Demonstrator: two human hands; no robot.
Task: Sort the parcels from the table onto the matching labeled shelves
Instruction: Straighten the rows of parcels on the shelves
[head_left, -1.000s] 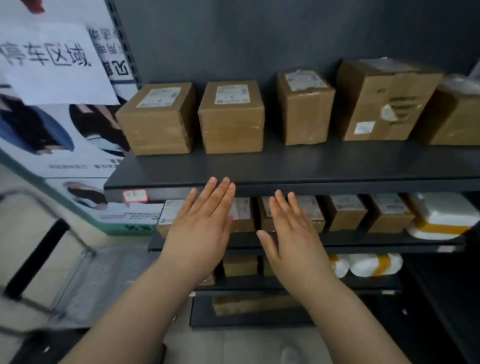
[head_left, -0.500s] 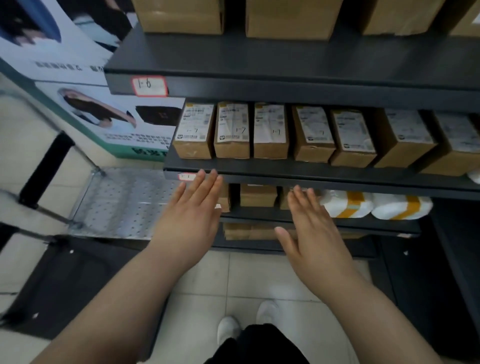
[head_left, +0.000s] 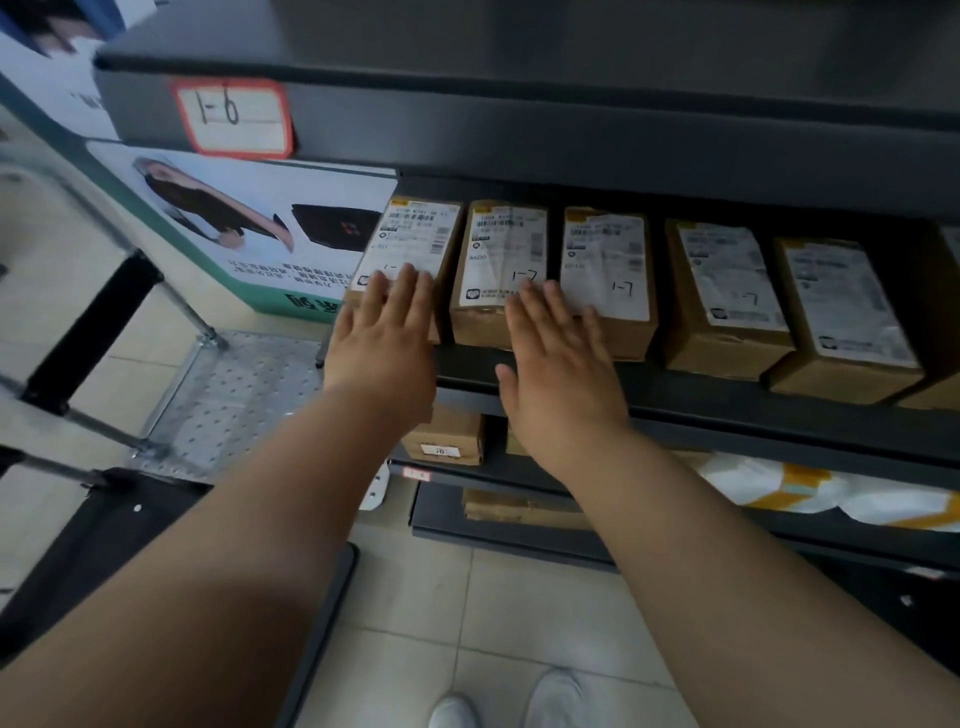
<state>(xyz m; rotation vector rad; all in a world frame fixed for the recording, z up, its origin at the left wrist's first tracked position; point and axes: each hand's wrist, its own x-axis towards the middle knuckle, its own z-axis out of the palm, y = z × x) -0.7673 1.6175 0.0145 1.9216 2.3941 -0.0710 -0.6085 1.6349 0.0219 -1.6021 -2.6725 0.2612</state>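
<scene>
Parcels marked 1-7 (head_left: 501, 273) are sitting in a row on the shelf (head_left: 727, 395), just ahead of both hands. Left hand (head_left: 382, 338) and right hand (head_left: 563, 374) are lying flat, fingers together, holding nothing. Shelving appears well advanced; the table is lying out of view.

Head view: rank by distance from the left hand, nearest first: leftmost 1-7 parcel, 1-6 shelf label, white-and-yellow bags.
1. Leftmost 1-7 parcel: under the left hand fingers, mid shelf.
2. 1-6 shelf label: up-left, on the upper shelf edge.
3. White-and-yellow bags: far right, lower shelf.
</scene>
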